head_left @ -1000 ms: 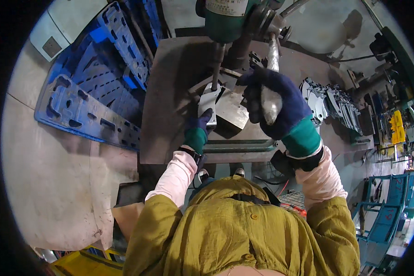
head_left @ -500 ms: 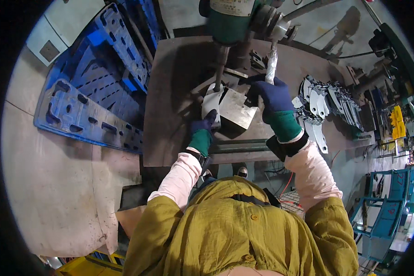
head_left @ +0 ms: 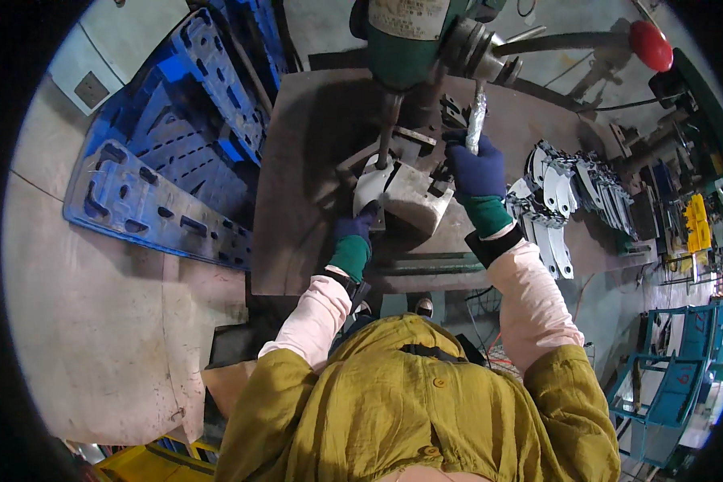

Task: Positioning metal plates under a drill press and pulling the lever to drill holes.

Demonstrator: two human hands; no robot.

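Observation:
My left hand (head_left: pixel 355 226), in a dark blue glove with a green cuff, grips the near end of a pale flat metal plate (head_left: pixel 371 186). The plate lies beneath the spindle (head_left: pixel 390 120) of a green drill press (head_left: pixel 402 56), and the spindle's lower end comes down at the plate's far part. Whether the tip is into the metal cannot be made out. In its matching glove, my right hand (head_left: pixel 477 167) is closed round the silver-wrapped feed lever (head_left: pixel 476 120). A blocky metal fixture (head_left: pixel 418 199) sits between my hands, right beside the plate.
Several curved metal plates (head_left: pixel 550 181) are piled on the right of the worktable (head_left: pixel 297 177). A few dark pieces (head_left: pixel 453 111) lie behind my right hand. Another lever with a red knob (head_left: pixel 651 46) sticks out at upper right. Blue plastic pallets (head_left: pixel 157 201) stand left; a blue rack (head_left: pixel 675 361) is at right.
The press levers have turned, and the red-knobbed one has come into view at upper right. My right hand has shifted slightly with its lever. My left hand stays on the plate.

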